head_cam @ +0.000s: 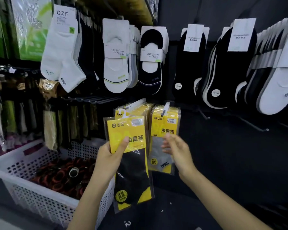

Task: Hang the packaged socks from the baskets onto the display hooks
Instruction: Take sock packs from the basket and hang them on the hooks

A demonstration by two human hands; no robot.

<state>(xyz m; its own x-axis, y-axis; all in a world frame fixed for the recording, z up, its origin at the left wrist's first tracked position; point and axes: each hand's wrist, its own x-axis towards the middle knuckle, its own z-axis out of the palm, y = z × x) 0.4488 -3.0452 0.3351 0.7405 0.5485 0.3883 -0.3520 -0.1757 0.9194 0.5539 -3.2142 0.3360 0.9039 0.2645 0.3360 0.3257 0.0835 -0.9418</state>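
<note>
My left hand (112, 152) grips a yellow and black sock pack (131, 163) by its yellow header card, thumb across the front. The pack's white hanger sits just below the tip of the left display hook (135, 103), which carries several more yellow packs. My right hand (176, 151) hovers with relaxed fingers in front of the yellow packs (165, 127) hanging on the right display hook (165, 107); whether it touches them I cannot tell. A white perforated basket (23, 163) stands at the lower left.
Rows of white and black socks (116, 55) hang on hooks above and to the right. Dark packaged goods hang at the left. The basket holds dark red and black ring-shaped items (61, 173). Bare hooks (204, 115) jut out at the lower right.
</note>
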